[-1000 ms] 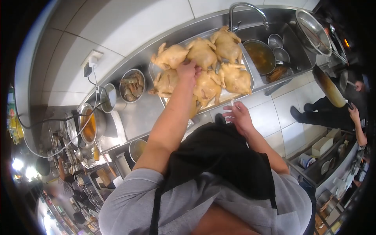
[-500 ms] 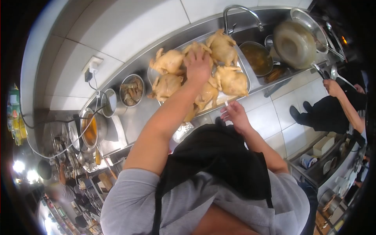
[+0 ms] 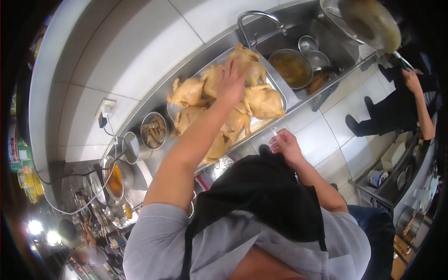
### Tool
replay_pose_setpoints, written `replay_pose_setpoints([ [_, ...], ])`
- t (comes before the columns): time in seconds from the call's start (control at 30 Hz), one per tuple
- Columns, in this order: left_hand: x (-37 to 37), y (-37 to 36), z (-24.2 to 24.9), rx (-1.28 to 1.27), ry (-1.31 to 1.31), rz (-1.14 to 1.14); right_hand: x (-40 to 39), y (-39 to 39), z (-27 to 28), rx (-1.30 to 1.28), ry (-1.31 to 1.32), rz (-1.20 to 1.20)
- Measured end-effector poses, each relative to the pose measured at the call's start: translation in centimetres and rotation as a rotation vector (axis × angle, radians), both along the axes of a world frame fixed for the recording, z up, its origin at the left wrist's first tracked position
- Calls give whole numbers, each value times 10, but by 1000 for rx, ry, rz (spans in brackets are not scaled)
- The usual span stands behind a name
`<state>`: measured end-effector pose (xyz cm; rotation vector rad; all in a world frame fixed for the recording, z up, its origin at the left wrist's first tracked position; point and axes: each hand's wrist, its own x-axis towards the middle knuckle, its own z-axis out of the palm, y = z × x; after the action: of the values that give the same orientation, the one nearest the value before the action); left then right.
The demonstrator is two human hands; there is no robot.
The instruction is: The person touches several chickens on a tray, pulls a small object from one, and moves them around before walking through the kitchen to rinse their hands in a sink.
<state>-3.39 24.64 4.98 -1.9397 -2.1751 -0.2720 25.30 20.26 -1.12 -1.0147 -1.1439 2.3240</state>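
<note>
left: bowl (image 3: 164, 143) of shellfish-like pieces stands on counter (image 3: 157, 158), beside tray. centre: whole chickens (image 3: 267, 102) lie packed in tray (image 3: 255, 123); its raised rim probably contains drips. left hand (image 3: 231, 86) open, fingers spread over back-row birds; contact cannot be told. right hand (image 3: 286, 143) pinches small white strip (image 3: 274, 131) off tray's near edge, presumably keeping it clear. right: pot (image 3: 309, 70) sits in sink (image 3: 337, 41).

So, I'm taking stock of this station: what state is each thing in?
Left hand: open, fingers spread
Right hand: shut on small white item
Birds: plucked, whole
Tray: loaded with birds
Tap: no running water seen
Sink pot: holding brownish liquid
White plug: in wall socket
Co-worker's pan: raised, tilted
</note>
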Motion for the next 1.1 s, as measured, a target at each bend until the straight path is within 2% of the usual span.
replay_pose_setpoints([
  [0.03,-5,9,-1,0,0,-8,0,1,1,0,0,-8],
  [0.1,-10,24,0,-108,162,-198,2,3,3,37,-8,9],
  [0.2,-13,39,6,-214,160,-267,6,3,2,71,1,-23],
  [0.43,-21,45,-5,-218,155,-320,30,-2,-8,25,-60,-83],
  [0.63,-18,49,4,-227,154,-324,39,8,-12,62,-69,-151],
  [0.7,-14,53,21,-458,266,-266,39,14,-11,60,-65,-174],
  [0.73,-8,57,37,-461,270,-264,39,16,-10,59,-66,-192],
  [0.8,14,65,59,-593,-9,-97,37,19,-11,44,-64,-207],
  [0.87,33,79,35,-432,-106,22,31,26,-13,41,-56,-172],
  [1.0,50,92,-42,-152,12,184,17,28,-9,77,-45,-128],
  [1.1,50,87,-29,-207,20,195,14,30,-7,95,-35,-169],
])
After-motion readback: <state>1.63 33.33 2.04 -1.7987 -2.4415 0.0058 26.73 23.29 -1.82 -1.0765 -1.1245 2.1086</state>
